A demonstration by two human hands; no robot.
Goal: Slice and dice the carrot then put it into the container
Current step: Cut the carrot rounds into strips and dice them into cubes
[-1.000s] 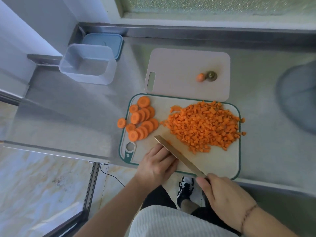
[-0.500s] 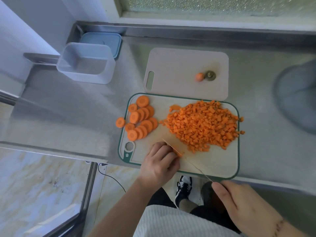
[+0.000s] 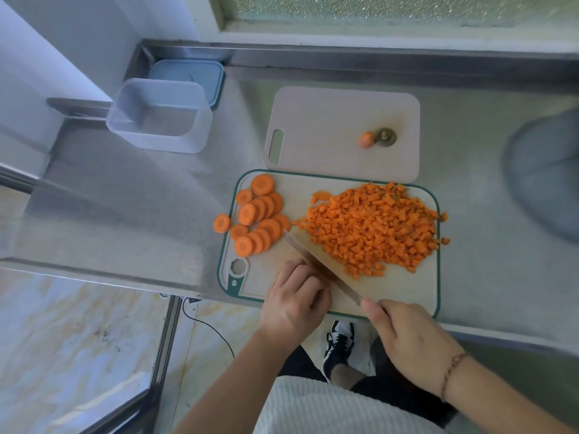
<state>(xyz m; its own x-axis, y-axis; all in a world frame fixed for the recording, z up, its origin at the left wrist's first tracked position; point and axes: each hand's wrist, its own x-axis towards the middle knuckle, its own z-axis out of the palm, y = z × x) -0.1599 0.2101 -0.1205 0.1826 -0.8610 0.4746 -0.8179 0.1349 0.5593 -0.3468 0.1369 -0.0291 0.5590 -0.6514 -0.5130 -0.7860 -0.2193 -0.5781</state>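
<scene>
Your right hand (image 3: 407, 336) grips the handle of the knife (image 3: 319, 267), whose blade runs diagonally up and left across the green-rimmed cutting board (image 3: 407, 296), its tip just beside the carrot rounds (image 3: 257, 217). Your left hand (image 3: 294, 302) sits with fingers curled against the blade's left side; whether it pins a piece underneath, you cannot tell. The uncut rounds lie up and left of your left hand, the nearer one, the diced carrot (image 3: 372, 227) lies right of the blade, and the clear container (image 3: 159, 120) stands well apart at far left.

Left hand (image 3: 294, 300) hides whatever it holds (knife handle (image 3: 372, 305) too); grey object (image 3: 545, 173) blurred.
</scene>
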